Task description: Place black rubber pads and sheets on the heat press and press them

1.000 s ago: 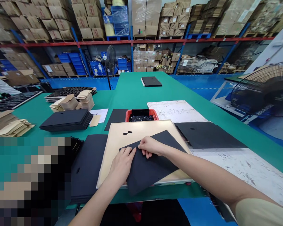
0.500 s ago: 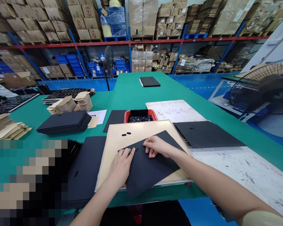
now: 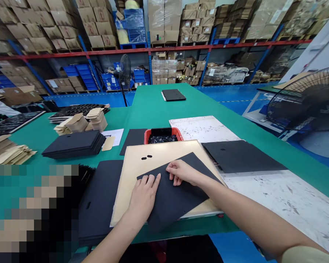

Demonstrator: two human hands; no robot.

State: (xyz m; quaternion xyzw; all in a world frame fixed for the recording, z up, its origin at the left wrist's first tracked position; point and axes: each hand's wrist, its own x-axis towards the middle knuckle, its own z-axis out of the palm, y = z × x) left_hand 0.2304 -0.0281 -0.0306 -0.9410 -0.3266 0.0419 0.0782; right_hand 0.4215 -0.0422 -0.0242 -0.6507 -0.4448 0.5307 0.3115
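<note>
A black sheet (image 3: 178, 199) lies turned at an angle on a beige board (image 3: 131, 166). My left hand (image 3: 145, 190) rests on the sheet's left part, its fingers spread and pressing down. Just to the right, my right hand (image 3: 179, 171) is over the sheet with thumb and forefinger pinched; what they hold, if anything, is too small to make out. Two small black oval pieces (image 3: 144, 158) lie on the board's upper left. A red basket (image 3: 180, 134) of small black pieces stands behind the board.
Stacks of black sheets (image 3: 100, 197) lie left of the board, with another black sheet (image 3: 244, 157) at the right on a stained white board (image 3: 285, 197). Cardboard pieces (image 3: 76, 123) stand back left. A fan (image 3: 312, 102) is at the right.
My left hand has slid slightly right, its forefinger now covering the oval mark seen on the sheet before. The right hand stays pinched in nearly the same place.
</note>
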